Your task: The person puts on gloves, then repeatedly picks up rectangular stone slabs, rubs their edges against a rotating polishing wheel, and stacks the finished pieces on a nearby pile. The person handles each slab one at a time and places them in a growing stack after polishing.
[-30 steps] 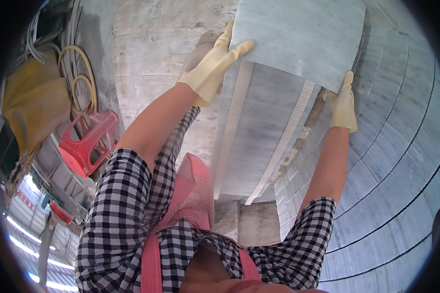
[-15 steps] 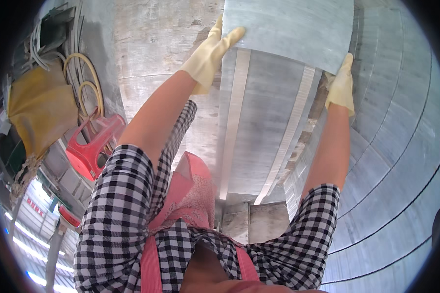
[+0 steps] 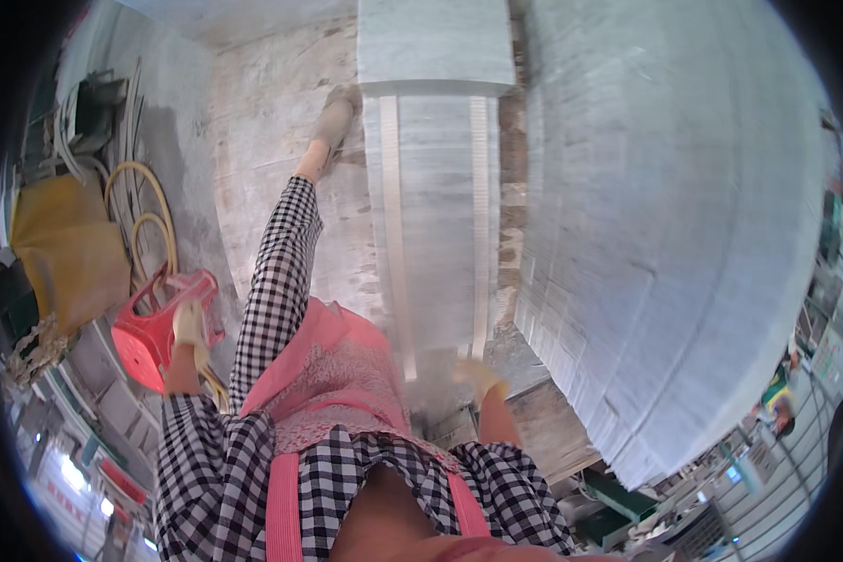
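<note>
A grey slab (image 3: pixel 436 42) lies across the far end of a longer grey panel (image 3: pixel 436 225), which carries two pale lengthwise strips (image 3: pixel 391 187). Both of my hands wear pale yellow rubber gloves and are off the slab. My left hand (image 3: pixel 189 323) hangs at my left side, over the red plastic stool (image 3: pixel 145 347) in the view; its fingers look stretched out and no held thing shows. Close to the near end of the panel, my right hand (image 3: pixel 482 375) is smeared by motion, so its fingers cannot be read.
A tall block of stacked grey slabs (image 3: pixel 665 215) stands close on the right. On the left are a yellow-brown cloth (image 3: pixel 70 253) and a looped yellow hose (image 3: pixel 164 215) by the wall. My foot (image 3: pixel 332 122) is on the worn floor (image 3: pixel 262 122) left of the panel.
Both hands have let go of the slab and come back toward my body, the left out to the side. The slab now rests farther off on the panel. My view has shifted right.
</note>
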A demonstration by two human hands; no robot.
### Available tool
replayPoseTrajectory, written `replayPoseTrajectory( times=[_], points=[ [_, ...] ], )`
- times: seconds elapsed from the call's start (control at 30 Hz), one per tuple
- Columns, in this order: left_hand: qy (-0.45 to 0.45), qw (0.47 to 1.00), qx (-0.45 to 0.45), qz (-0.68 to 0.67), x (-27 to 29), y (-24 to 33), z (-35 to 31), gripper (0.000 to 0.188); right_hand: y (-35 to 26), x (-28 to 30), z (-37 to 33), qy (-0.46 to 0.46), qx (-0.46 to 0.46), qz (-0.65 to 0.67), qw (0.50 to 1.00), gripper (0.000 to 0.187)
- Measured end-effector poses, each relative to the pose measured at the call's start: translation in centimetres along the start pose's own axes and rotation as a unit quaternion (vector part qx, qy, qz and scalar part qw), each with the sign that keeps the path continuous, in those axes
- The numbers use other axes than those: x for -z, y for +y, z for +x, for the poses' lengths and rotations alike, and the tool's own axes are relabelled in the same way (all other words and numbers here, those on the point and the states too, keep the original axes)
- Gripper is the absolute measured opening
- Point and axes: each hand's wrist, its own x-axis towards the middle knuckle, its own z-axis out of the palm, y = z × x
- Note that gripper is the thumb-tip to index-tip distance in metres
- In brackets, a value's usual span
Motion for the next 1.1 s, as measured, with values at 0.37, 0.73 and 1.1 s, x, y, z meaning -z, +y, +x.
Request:
replayPoseTrajectory(
  times=[0.37, 0.73, 1.1],
  points=[
    [-0.101, 0.979, -0.090, 0.154, -5.0, -1.0, -12.4, 0.030, 5.8, -12.1, -5.6, 0.198, 0.109, 0.266, 0.937, 0.040],
    [0.038, 0.997, 0.045, -0.041, -1.7, 5.8, -17.6, 0.044, 4.0, -9.3, -10.2, 0.312, 0.019, 0.379, 0.871, 0.049],
    [-0.011, 0.988, -0.143, -0.051, -1.4, 13.5, -14.6, 0.053, 2.8, -22.1, -11.8, 0.289, 0.058, 0.644, 0.706, 0.034]
  ],
)
